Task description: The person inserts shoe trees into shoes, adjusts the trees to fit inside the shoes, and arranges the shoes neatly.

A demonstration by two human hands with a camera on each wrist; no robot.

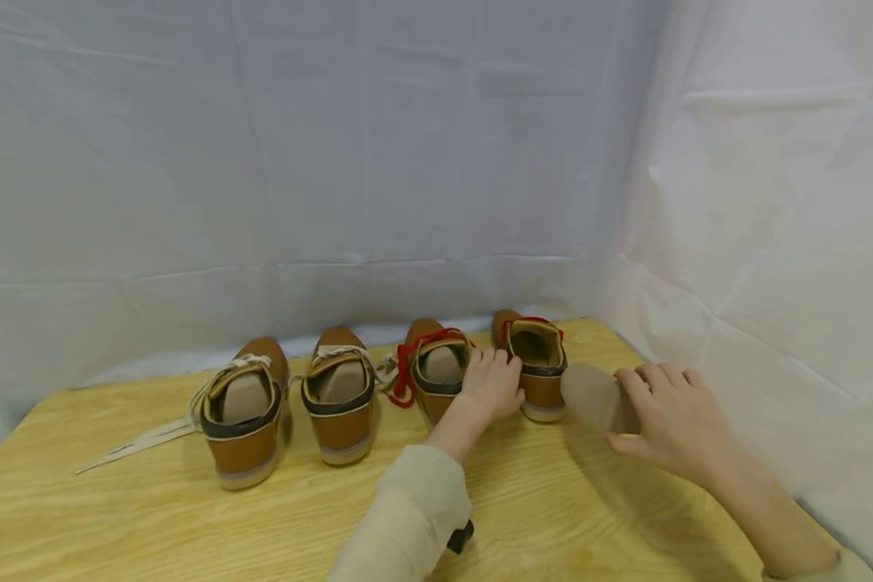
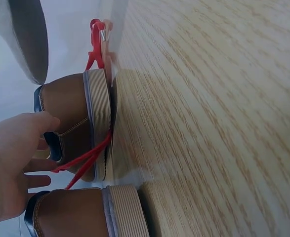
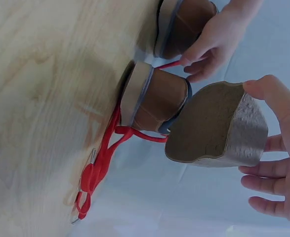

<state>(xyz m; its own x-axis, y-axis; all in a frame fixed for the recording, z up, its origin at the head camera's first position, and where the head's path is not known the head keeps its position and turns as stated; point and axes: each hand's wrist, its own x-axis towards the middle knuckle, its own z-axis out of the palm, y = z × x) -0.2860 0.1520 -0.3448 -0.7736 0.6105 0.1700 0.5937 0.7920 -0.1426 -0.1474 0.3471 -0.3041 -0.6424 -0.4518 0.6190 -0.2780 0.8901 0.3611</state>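
Note:
My right hand (image 1: 672,420) holds a curved beige cardboard shoe insert (image 3: 201,126) by its back end, thumb on the edge and fingers along the far side. The insert is in the air, just right of the heel of the rightmost brown shoe (image 1: 543,388). That shoe has red laces (image 3: 102,160) and a dark opening with its lining showing. My left hand (image 1: 491,386) rests against the near left side of this shoe, its thumb at the heel collar. Partly behind the left forearm stands another red-laced shoe (image 1: 432,402) with a beige insert inside.
Two brown shoes with cream laces, one at far left (image 1: 242,457) and one beside it (image 1: 345,432), hold beige inserts. A cream lace (image 1: 149,440) trails on the wooden table (image 1: 116,517). White sheeting (image 1: 786,242) hangs behind and along the right side.

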